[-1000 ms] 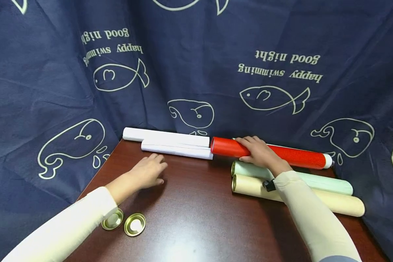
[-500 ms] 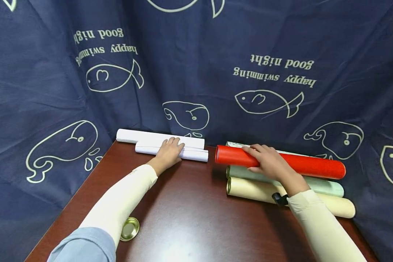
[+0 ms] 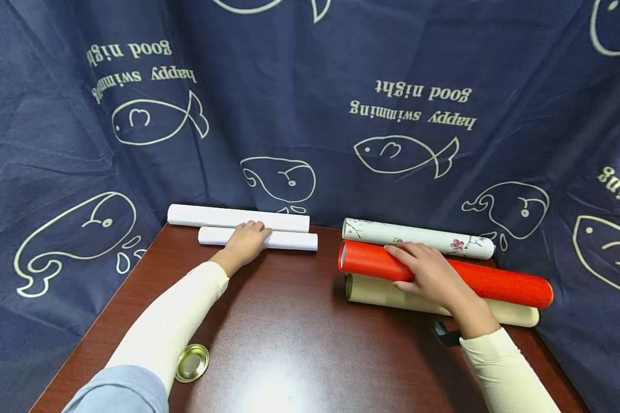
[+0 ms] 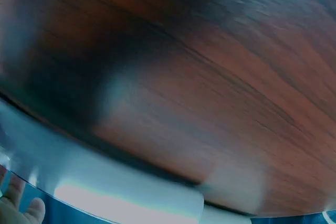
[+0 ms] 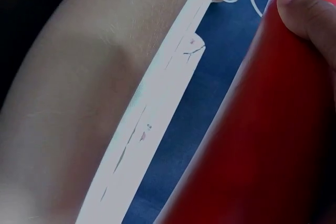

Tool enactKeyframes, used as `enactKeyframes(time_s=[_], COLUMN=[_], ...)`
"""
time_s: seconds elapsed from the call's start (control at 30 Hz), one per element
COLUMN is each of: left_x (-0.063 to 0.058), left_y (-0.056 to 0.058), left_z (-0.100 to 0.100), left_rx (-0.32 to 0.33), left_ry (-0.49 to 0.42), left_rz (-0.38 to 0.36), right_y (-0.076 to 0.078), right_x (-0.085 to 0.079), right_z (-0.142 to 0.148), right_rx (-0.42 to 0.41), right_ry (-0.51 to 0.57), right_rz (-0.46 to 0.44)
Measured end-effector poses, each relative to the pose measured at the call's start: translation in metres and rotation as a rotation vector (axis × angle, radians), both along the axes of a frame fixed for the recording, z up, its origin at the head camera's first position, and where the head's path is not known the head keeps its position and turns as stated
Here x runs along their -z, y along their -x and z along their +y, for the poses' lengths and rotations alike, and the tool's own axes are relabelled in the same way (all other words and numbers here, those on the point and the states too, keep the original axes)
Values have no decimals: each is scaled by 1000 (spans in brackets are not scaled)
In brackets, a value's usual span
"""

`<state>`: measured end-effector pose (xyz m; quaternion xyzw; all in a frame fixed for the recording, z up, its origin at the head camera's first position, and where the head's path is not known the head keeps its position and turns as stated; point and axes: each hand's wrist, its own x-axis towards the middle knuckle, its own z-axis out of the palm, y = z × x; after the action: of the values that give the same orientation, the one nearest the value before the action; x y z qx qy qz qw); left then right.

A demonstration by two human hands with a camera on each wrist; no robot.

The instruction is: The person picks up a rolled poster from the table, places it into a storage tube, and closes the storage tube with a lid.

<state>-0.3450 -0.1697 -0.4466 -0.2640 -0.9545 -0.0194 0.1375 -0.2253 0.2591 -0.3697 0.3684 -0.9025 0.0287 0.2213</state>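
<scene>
My right hand (image 3: 434, 275) grips a long red cardboard tube (image 3: 501, 281) from above, with its open end facing left. In the right wrist view a finger (image 5: 310, 17) lies along the red tube (image 5: 257, 124). At the left, my left hand (image 3: 245, 244) holds the front white paper roll (image 3: 294, 241), its fingers over the top. The left wrist view shows this roll (image 4: 126, 198) along the bottom, with part of the hand (image 4: 23, 208) at the corner. A second white paper roll (image 3: 196, 215) lies just behind it.
Behind the red tube lies a white floral tube (image 3: 423, 238). A cream tube (image 3: 392, 295) lies partly under the red one; the mint tube is hidden. A gold metal lid (image 3: 192, 363) sits on the brown table (image 3: 310, 344) beside my left forearm. A blue curtain (image 3: 310, 115) hangs behind.
My left hand has moved up onto the front white roll, which now lies slightly apart from the rear one. My right hand has brought the red tube nearer, uncovering the floral tube.
</scene>
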Motion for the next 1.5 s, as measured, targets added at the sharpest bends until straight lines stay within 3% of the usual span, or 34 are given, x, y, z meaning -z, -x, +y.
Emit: enactKeyframes(time_s=[0.3, 0.6, 0.83, 0.97, 1.2, 1.5], left_x=[-26, -49, -54, -58, -73, -89], left_y=[-46, -100, -133, -146, -157, -168], left_z=[-21, -35, -31, -31, -24, 5], left_rx=[258, 352, 415, 412, 415, 449], left_ry=[-233, -234, -256, -224, -144, -126], left_rz=[97, 106, 150, 179, 236, 267], right_y=[-26, -41, -60, -67, -72, -75], right_x=[10, 21, 32, 36, 39, 34], right_z=[4, -6, -16, -25, -35, -43], right_rx=[31, 0, -35, -68, -68, -81], right_ry=[32, 102, 112, 113, 120, 150], right_rz=[-1, 39, 49, 53, 69, 75])
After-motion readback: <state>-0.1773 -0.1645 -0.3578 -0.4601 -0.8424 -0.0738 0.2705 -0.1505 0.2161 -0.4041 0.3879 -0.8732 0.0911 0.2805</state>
